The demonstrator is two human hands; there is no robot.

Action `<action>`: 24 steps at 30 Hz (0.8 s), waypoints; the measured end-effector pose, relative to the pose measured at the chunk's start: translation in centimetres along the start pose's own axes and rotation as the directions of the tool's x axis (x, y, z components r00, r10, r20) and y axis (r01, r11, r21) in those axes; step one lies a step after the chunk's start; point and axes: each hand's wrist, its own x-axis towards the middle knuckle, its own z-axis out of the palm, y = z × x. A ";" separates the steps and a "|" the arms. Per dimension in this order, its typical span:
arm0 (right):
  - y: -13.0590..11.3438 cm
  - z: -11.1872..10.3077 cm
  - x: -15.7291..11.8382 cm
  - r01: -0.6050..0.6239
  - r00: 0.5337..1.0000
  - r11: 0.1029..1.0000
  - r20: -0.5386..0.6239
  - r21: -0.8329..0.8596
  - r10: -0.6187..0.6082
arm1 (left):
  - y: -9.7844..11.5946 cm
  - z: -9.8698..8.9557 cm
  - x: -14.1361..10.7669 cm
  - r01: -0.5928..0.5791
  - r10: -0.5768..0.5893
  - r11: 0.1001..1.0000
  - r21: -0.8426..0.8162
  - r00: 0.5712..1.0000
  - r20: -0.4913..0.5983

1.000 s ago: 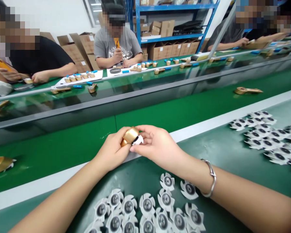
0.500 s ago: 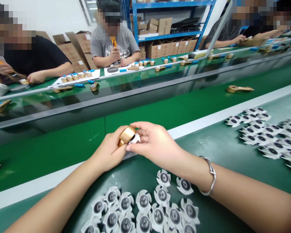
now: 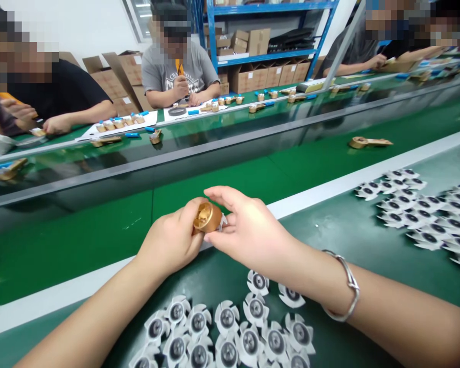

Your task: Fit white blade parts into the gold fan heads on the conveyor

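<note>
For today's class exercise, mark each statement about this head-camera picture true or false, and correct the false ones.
1. The left hand holds a brass cup. True.
2. The metal bangle is on the left wrist. False: it is on the right wrist.
3. A brass part lies on the green conveyor belt. True.
4. The white discs with dark centres form one pile. False: there are two groups, one below the hands and one to the right.
5. The co-worker straight ahead wears a black T-shirt. False: it is grey.
6. Blue shelving holds cardboard boxes. True.
</note>
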 end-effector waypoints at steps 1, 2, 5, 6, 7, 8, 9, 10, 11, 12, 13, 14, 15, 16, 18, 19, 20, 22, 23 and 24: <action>-0.1 -0.1 0.0 0.003 1.000 1.000 0.004 -0.008 -0.003 | 0.1 0.0 0.0 -0.011 0.011 1.000 0.028 1.000 -0.006; -0.3 -0.2 -0.1 0.011 1.000 1.000 0.010 -0.015 -0.011 | 0.1 0.0 -0.1 -0.020 0.020 0.998 0.056 1.000 -0.004; -0.5 -0.2 -0.1 0.049 0.998 0.998 0.030 -0.025 -0.049 | 0.2 0.2 -0.1 -0.031 0.030 0.992 0.123 0.999 0.011; -0.5 -0.2 -0.1 0.058 0.998 0.998 0.037 -0.017 -0.057 | 0.2 0.2 -0.1 -0.028 0.027 0.991 0.133 1.000 0.010; -0.6 -0.2 -0.1 0.063 0.997 0.998 0.045 0.000 -0.063 | 0.2 0.2 -0.2 -0.023 0.023 0.990 0.138 1.000 0.002; -0.6 -0.2 -0.1 0.065 0.996 0.998 0.052 0.026 -0.067 | 0.2 0.2 -0.2 -0.021 0.023 0.990 0.138 1.000 -0.012; -0.6 -0.1 -0.1 0.068 0.996 0.996 0.058 0.058 -0.071 | 0.2 0.2 -0.2 -0.021 0.025 0.991 0.135 0.999 -0.026; -0.7 -0.1 -0.1 0.073 0.995 0.993 0.062 0.092 -0.079 | 0.2 0.1 -0.2 -0.021 0.026 0.992 0.127 0.999 -0.037; -0.8 -0.1 -0.1 0.077 0.994 0.989 0.065 0.126 -0.085 | 0.2 0.1 -0.2 -0.021 0.026 0.993 0.118 0.999 -0.044; -0.8 -0.1 -0.1 0.079 0.994 0.984 0.066 0.157 -0.090 | 0.2 0.0 -0.2 -0.016 0.021 0.994 0.107 0.999 -0.046; -0.8 0.0 -0.1 0.079 0.994 0.981 0.065 0.180 -0.091 | 0.2 -0.1 -0.3 -0.004 0.008 0.996 0.091 0.999 -0.044; -0.9 0.0 0.0 0.073 0.994 0.978 0.069 0.196 -0.088 | 0.2 -0.1 -0.2 0.015 -0.013 0.998 0.060 0.999 -0.037; -0.9 0.1 0.0 0.064 0.993 0.976 0.080 0.207 -0.082 | 0.1 0.0 -0.2 0.042 -0.042 0.999 0.002 0.999 -0.025; -0.9 0.1 0.2 0.054 0.992 0.975 0.099 0.217 -0.077 | 0.0 0.0 -0.1 0.076 -0.078 0.993 -0.090 0.997 -0.010; -0.8 0.0 0.5 0.036 0.988 0.973 0.140 0.227 -0.069 | -0.2 0.2 0.3 0.186 -0.180 0.907 -0.378 0.982 0.052; -0.6 -0.2 0.8 0.025 0.987 0.974 0.149 0.226 -0.060 | -0.3 0.3 0.5 0.260 -0.236 0.792 -0.553 0.965 0.117; -0.4 -0.5 1.2 0.016 0.989 0.976 0.143 0.218 -0.048 | -0.4 0.4 0.7 0.333 -0.278 0.622 -0.709 0.940 0.198; 0.6 -1.5 2.1 -0.005 0.996 0.983 0.085 0.182 -0.010 | -0.7 0.3 1.0 0.420 -0.292 0.218 -0.881 0.889 0.352; 1.3 -2.2 2.7 -0.016 0.999 0.988 0.036 0.156 0.011 | -0.9 0.3 1.1 0.421 -0.264 0.051 -0.905 0.880 0.394; 2.1 -3.0 3.3 -0.023 0.999 0.993 -0.021 0.114 0.026 | -1.1 0.2 1.1 0.398 -0.231 -0.065 -0.915 0.886 0.402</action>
